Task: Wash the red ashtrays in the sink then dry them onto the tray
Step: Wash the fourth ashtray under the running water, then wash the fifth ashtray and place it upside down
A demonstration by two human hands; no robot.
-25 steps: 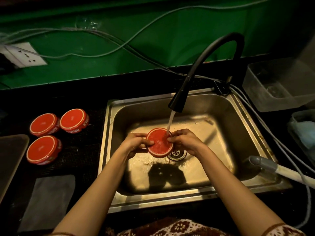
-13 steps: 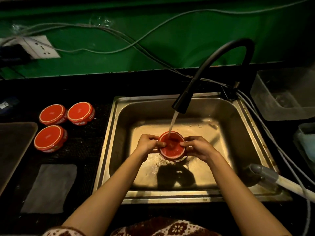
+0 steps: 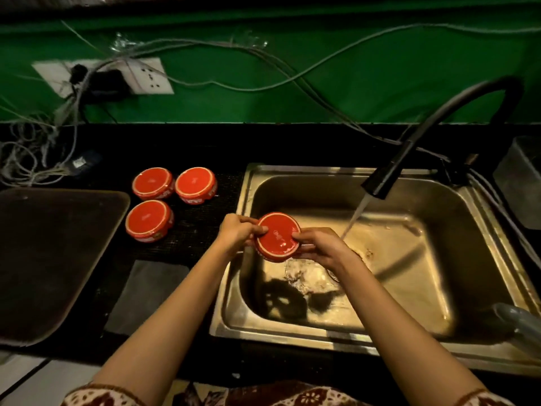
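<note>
I hold a wet red ashtray (image 3: 278, 237) upside down over the left side of the steel sink (image 3: 389, 288). My left hand (image 3: 237, 232) grips its left edge and my right hand (image 3: 319, 247) grips its right edge. Water still runs from the black faucet (image 3: 383, 183) to the right of the ashtray, missing it. Three more red ashtrays (image 3: 152, 183) (image 3: 196, 184) (image 3: 149, 219) lie upside down on the black counter left of the sink. A dark tray (image 3: 52, 259) lies further left.
A grey cloth (image 3: 146, 297) lies on the counter between tray and sink. Cables and a wall socket (image 3: 140, 76) run along the green wall. A clear plastic container (image 3: 524, 177) stands at far right, and a grey hose handle (image 3: 518, 320) rests on the sink's right corner.
Both hands have carried the ashtray left, out of the water stream, and turned it bottom up. My view has swung to the left.
</note>
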